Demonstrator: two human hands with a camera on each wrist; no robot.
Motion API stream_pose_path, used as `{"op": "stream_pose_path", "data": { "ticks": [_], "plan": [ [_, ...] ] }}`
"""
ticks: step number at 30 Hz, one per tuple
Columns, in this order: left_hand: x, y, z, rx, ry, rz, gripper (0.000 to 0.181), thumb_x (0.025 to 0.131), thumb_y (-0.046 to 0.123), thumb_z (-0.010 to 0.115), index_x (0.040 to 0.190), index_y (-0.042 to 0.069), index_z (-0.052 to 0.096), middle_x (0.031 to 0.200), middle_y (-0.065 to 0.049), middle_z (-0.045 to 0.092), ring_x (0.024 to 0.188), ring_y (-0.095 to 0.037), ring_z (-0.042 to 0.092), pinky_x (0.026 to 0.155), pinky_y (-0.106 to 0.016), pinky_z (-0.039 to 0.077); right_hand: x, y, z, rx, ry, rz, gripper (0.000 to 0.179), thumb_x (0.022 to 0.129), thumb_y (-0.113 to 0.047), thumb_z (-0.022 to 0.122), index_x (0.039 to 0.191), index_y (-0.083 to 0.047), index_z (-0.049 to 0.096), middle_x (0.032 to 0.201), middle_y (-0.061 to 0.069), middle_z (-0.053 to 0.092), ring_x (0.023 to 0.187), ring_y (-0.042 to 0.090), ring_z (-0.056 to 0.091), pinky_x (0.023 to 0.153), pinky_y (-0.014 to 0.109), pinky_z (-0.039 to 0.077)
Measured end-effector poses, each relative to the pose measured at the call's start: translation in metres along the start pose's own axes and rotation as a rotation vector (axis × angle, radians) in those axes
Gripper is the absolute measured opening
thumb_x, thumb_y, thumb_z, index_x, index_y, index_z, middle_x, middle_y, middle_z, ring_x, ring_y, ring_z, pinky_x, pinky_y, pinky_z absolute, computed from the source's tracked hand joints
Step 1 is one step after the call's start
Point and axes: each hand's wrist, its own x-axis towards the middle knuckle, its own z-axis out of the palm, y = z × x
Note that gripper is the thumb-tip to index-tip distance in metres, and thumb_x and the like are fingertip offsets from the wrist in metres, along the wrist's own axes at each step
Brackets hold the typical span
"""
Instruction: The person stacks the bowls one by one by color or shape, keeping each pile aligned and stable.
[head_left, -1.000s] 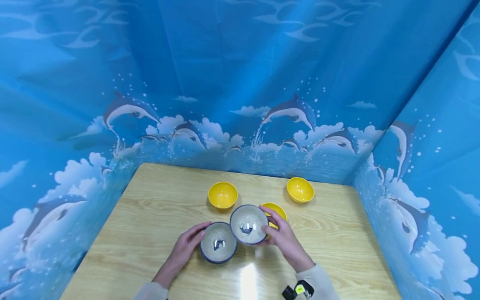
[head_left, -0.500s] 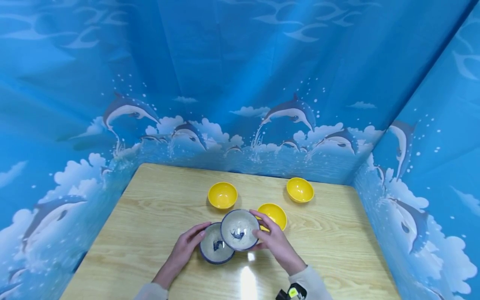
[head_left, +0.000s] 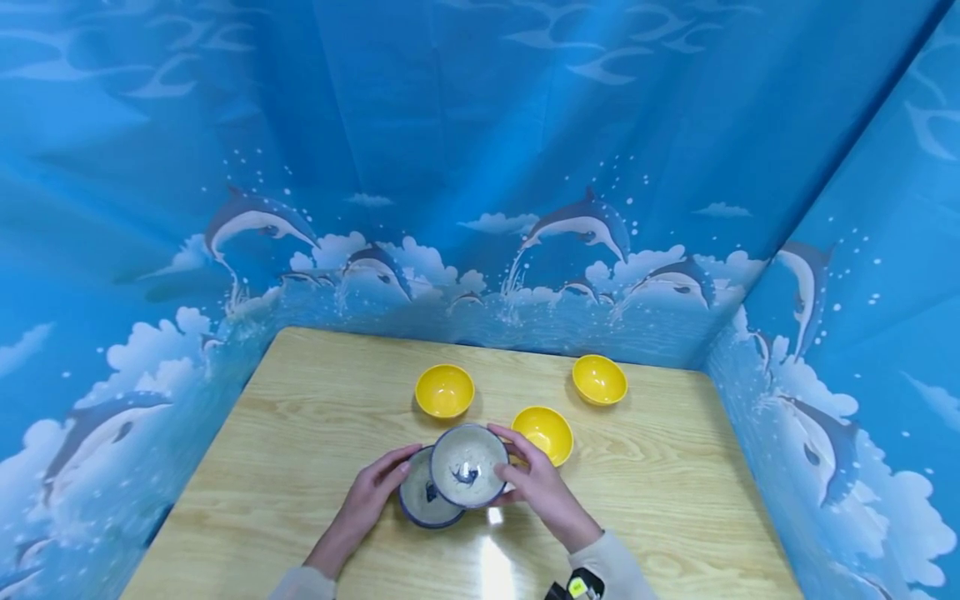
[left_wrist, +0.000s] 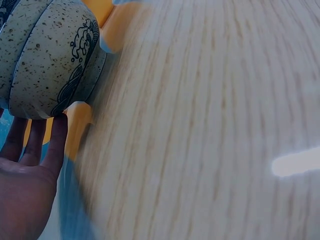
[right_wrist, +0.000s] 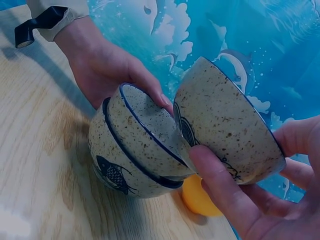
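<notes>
Two speckled grey bowls with dark blue rims stand nested on the table; the upper one (right_wrist: 120, 112) sits inside the lower one (right_wrist: 107, 172), which has a fish drawn on its side. My left hand (head_left: 367, 492) holds this stack at its left side, thumb at the rim and fingers along the outer wall (left_wrist: 55, 65). A third, matching bowl (head_left: 468, 462) is in my right hand (head_left: 540, 487), gripped by its right side with the thumb near the rim. It is tilted, overlaps the stack from the upper right and hides part of it in the head view.
Three yellow bowls stand on the wooden table (head_left: 315, 417): one behind the stack (head_left: 445, 392), one close beyond my right hand (head_left: 547, 433), one at the back right (head_left: 600, 380). Blue dolphin-print curtains (head_left: 465, 167) hang around the table's back and sides.
My right hand has carried its bowl left and slightly toward me, so it covers more of the stack. The near yellow bowl is more exposed. My left hand stays in place.
</notes>
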Motion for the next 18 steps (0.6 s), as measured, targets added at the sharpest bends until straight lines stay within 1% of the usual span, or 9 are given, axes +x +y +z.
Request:
{"op": "stream_pose_path", "data": {
  "ticks": [4, 7, 8, 12, 14, 15, 18],
  "plan": [
    [-0.001, 0.000, 0.000, 0.002, 0.004, 0.012, 0.039, 0.109, 0.034, 0.066, 0.146, 0.019, 0.069, 0.153, 0.002, 0.067, 0.143, -0.005, 0.056, 0.119, -0.016, 0.041, 0.001, -0.001, 0.003, -0.008, -0.006, 0.002, 0.066, 0.103, -0.008, 0.063, 0.166, -0.015, 0.045, 0.160, 0.027, 0.050, 0.119, 0.031, 0.071, 0.084, 0.048, 0.070],
    [-0.001, -0.001, 0.000, -0.003, 0.005, 0.027, 0.038, 0.109, 0.032, 0.066, 0.145, 0.019, 0.070, 0.152, 0.001, 0.068, 0.142, -0.004, 0.057, 0.118, -0.015, 0.041, 0.002, -0.001, 0.005, -0.009, -0.008, 0.010, 0.067, 0.102, -0.009, 0.063, 0.166, -0.014, 0.044, 0.160, 0.026, 0.050, 0.118, 0.030, 0.071, 0.084, 0.047, 0.070],
    [-0.001, -0.002, 0.000, 0.002, 0.006, 0.040, 0.038, 0.110, 0.031, 0.066, 0.145, 0.017, 0.070, 0.152, -0.001, 0.068, 0.142, -0.006, 0.058, 0.118, -0.015, 0.042, 0.002, -0.002, 0.006, -0.010, -0.009, 0.012, 0.067, 0.102, -0.009, 0.064, 0.166, -0.014, 0.044, 0.160, 0.026, 0.051, 0.117, 0.029, 0.072, 0.084, 0.047, 0.070],
    [-0.002, -0.001, 0.000, 0.010, 0.008, 0.054, 0.038, 0.110, 0.030, 0.065, 0.145, 0.016, 0.070, 0.152, -0.003, 0.068, 0.146, -0.014, 0.058, 0.116, -0.015, 0.043, 0.003, -0.002, 0.009, -0.016, -0.022, 0.013, 0.066, 0.103, -0.009, 0.064, 0.166, -0.014, 0.044, 0.156, 0.026, 0.052, 0.114, 0.028, 0.072, 0.082, 0.045, 0.070],
    [-0.002, -0.001, 0.000, 0.012, 0.007, 0.048, 0.038, 0.110, 0.031, 0.065, 0.145, 0.017, 0.070, 0.153, -0.002, 0.068, 0.148, -0.019, 0.056, 0.117, -0.016, 0.043, 0.004, -0.002, 0.011, -0.021, -0.029, 0.013, 0.066, 0.103, -0.009, 0.064, 0.166, -0.014, 0.045, 0.154, 0.025, 0.053, 0.112, 0.027, 0.073, 0.081, 0.044, 0.070],
    [-0.002, 0.000, 0.000, 0.007, 0.007, 0.036, 0.038, 0.110, 0.032, 0.065, 0.145, 0.018, 0.070, 0.153, 0.000, 0.068, 0.149, -0.020, 0.055, 0.118, -0.017, 0.042, 0.004, -0.002, 0.011, -0.022, -0.033, 0.012, 0.065, 0.104, -0.009, 0.064, 0.166, -0.014, 0.045, 0.154, 0.025, 0.053, 0.111, 0.027, 0.073, 0.081, 0.044, 0.070],
    [-0.002, 0.001, 0.000, 0.009, 0.003, 0.020, 0.040, 0.110, 0.036, 0.065, 0.146, 0.019, 0.069, 0.153, 0.000, 0.067, 0.151, -0.025, 0.054, 0.123, -0.025, 0.043, 0.005, -0.002, 0.014, -0.023, -0.034, 0.010, 0.064, 0.104, -0.010, 0.064, 0.165, -0.014, 0.046, 0.154, 0.024, 0.054, 0.109, 0.026, 0.073, 0.080, 0.043, 0.070]
  ]
}}
